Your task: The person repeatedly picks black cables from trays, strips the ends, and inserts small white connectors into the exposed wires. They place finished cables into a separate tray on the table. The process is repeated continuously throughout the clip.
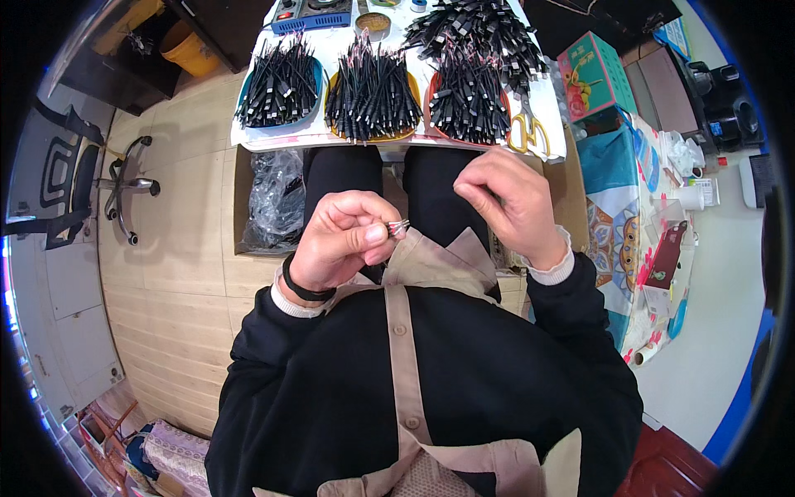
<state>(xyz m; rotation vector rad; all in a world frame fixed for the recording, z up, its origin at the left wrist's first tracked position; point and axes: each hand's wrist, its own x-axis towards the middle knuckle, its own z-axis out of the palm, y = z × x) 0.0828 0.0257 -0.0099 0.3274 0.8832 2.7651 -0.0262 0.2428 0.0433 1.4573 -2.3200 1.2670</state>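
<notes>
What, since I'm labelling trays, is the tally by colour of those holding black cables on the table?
Blue tray: 1
Yellow tray: 1
Red tray: 1
Total: 3 trays

I get a bright, fairly even feed: the left hand [352, 236] and right hand [515, 203] read clearly, the white tabletop [338, 43] nearly washes out, the black top [331, 381] swallows detail. Glints fleck the clear plastic [277, 195]; soft shadow dims the floor [182, 236]. Straight edges bow toward the dark rim.
</notes>
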